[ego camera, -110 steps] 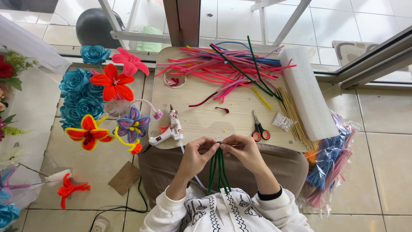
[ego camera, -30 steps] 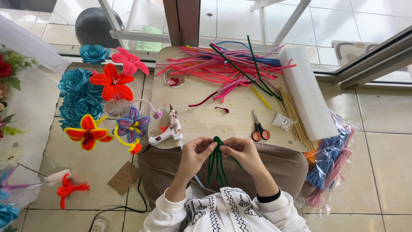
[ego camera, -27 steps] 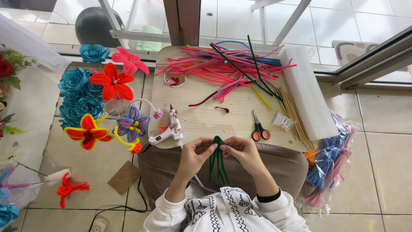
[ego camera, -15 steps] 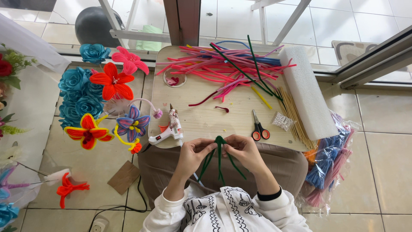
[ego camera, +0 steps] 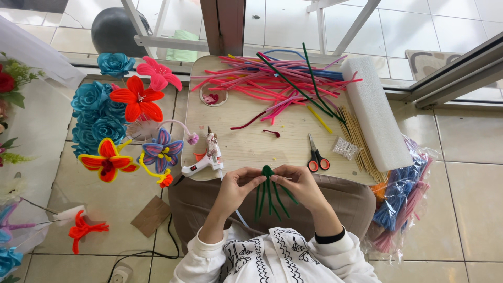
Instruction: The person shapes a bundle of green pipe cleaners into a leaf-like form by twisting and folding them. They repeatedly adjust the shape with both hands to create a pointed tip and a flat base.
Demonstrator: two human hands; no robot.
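Your left hand [ego camera: 237, 184] and right hand [ego camera: 298, 183] both pinch the looped top of the green pipe-cleaner bundle [ego camera: 269, 191], fingers closed narrow on it. The bundle sits between the hands at the counter's [ego camera: 246, 139] near edge. Its long axis runs toward your body, strands fanning down over your lap. Both hands are equally close. Glue gun [ego camera: 205, 160] lies just left, scissors [ego camera: 315, 155] just right.
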